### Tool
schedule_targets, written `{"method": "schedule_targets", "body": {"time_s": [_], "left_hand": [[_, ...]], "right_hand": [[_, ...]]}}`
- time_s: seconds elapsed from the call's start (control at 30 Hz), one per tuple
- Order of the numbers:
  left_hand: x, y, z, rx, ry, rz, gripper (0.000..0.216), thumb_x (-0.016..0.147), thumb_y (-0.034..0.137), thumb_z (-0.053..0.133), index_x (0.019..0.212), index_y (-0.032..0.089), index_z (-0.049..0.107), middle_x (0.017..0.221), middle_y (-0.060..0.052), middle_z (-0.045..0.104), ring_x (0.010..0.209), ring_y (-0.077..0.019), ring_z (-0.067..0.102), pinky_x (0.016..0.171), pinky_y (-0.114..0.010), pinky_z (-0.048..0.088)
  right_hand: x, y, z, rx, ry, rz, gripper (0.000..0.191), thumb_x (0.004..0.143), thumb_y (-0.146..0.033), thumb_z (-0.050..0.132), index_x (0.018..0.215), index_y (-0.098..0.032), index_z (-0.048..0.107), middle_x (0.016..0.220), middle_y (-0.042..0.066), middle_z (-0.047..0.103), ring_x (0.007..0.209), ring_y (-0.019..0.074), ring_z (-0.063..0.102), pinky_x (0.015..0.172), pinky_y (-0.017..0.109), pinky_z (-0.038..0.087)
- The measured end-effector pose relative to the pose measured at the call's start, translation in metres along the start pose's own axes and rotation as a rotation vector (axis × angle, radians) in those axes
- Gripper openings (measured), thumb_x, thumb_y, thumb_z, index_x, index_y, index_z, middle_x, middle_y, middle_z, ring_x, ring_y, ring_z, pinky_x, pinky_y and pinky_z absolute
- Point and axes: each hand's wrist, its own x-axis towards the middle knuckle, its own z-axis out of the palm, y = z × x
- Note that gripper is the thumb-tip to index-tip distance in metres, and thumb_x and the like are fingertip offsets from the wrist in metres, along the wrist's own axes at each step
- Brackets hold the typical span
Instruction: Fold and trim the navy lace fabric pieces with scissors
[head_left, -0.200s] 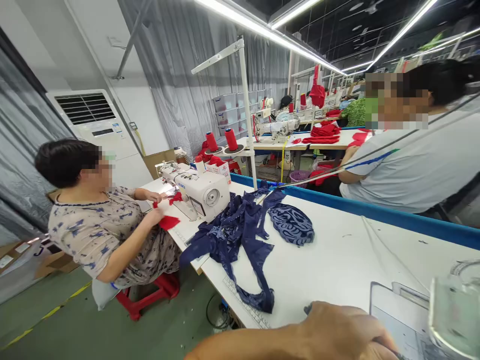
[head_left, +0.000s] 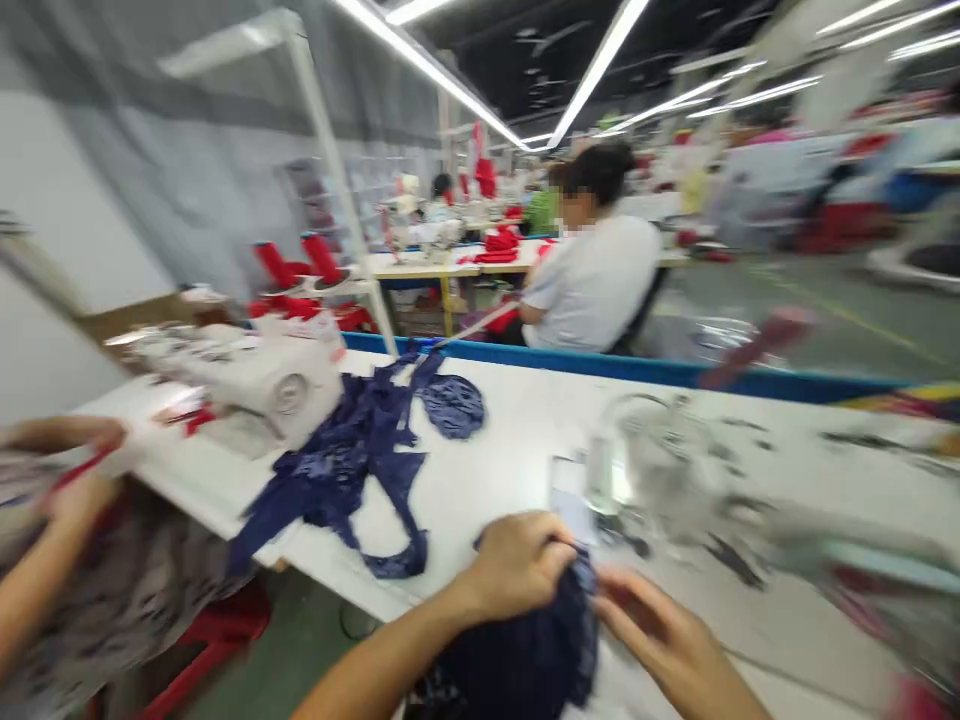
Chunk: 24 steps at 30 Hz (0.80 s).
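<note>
My left hand (head_left: 517, 565) is closed, thumb and fingers pinching the top edge of a dark navy fabric piece (head_left: 521, 655). The cloth hangs down at the table's front edge. My right hand (head_left: 664, 635) is at the right edge of the same piece, its fingertips closed on the border, somewhat smeared by motion. Just beyond the hands stands a sewing machine (head_left: 652, 470), blurred. Left of my hands, a heap of navy fabric strips (head_left: 337, 455) lies on the white table (head_left: 495, 460), with a patterned navy piece (head_left: 452, 405) behind it.
At the left, a co-worker's hands (head_left: 90, 470) hold red cloth beside another white sewing machine (head_left: 277, 385). Red thread cones (head_left: 322, 258) stand behind it. A person in a white shirt (head_left: 596, 280) sits beyond the blue table edge (head_left: 510, 355). Small dark tools (head_left: 735, 560) lie right of my machine.
The view has swung to the right, and the picture is more blurred. Earlier one hand showed at the lower edge; now both my hands are in view on the navy fabric.
</note>
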Motion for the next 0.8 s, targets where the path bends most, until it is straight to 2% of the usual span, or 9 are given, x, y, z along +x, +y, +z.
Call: {"method": "schedule_targets", "body": {"time_s": [0.1, 0.23, 0.47, 0.63, 0.8], "left_hand": [[0.002, -0.002, -0.002, -0.082, -0.043, -0.009, 0.017, 0.091, 0.026, 0.046, 0.084, 0.021, 0.061, 0.083, -0.002, 0.066, 0.08, -0.0186, 0.06, 0.074, -0.028, 0.043], [0.007, -0.009, -0.001, -0.104, -0.118, -0.025, 0.018, 0.092, 0.031, 0.046, 0.084, 0.021, 0.059, 0.083, -0.002, 0.065, 0.08, -0.0194, 0.059, 0.076, -0.028, 0.042], [0.003, -0.01, 0.005, -0.074, -0.137, -0.067, 0.021, 0.094, 0.035, 0.046, 0.083, 0.021, 0.058, 0.08, 0.0, 0.063, 0.076, -0.0174, 0.057, 0.071, -0.026, 0.04], [0.004, -0.007, 0.006, -0.105, -0.178, -0.067, 0.023, 0.094, 0.038, 0.046, 0.086, 0.021, 0.059, 0.083, -0.001, 0.064, 0.078, -0.0177, 0.057, 0.071, -0.026, 0.04], [0.0, -0.011, 0.013, -0.104, -0.198, -0.081, 0.025, 0.093, 0.041, 0.046, 0.085, 0.021, 0.059, 0.082, -0.001, 0.064, 0.078, -0.0184, 0.058, 0.072, -0.026, 0.041]], "right_hand": [[0.003, -0.004, -0.007, 0.096, -0.066, 0.148, 0.026, 0.087, -0.042, 0.062, 0.102, -0.022, 0.067, 0.09, 0.004, 0.068, 0.081, 0.0203, 0.064, 0.072, 0.029, 0.052], [0.011, -0.006, -0.005, 0.205, -0.058, 0.205, 0.024, 0.084, -0.035, 0.066, 0.103, -0.02, 0.066, 0.091, 0.002, 0.065, 0.081, 0.0181, 0.06, 0.073, 0.028, 0.048], [0.012, -0.003, -0.003, 0.257, -0.045, 0.192, 0.019, 0.089, -0.033, 0.059, 0.102, -0.02, 0.067, 0.084, 0.001, 0.063, 0.077, 0.0168, 0.056, 0.07, 0.027, 0.044], [0.015, 0.0, -0.004, 0.261, -0.018, 0.196, 0.019, 0.089, -0.032, 0.061, 0.104, -0.021, 0.067, 0.083, 0.0, 0.063, 0.077, 0.0155, 0.056, 0.069, 0.026, 0.043], [0.013, 0.0, 0.0, 0.224, 0.018, 0.184, 0.013, 0.09, -0.031, 0.058, 0.086, -0.02, 0.064, 0.073, -0.003, 0.059, 0.067, 0.0126, 0.052, 0.06, 0.023, 0.038]]}}
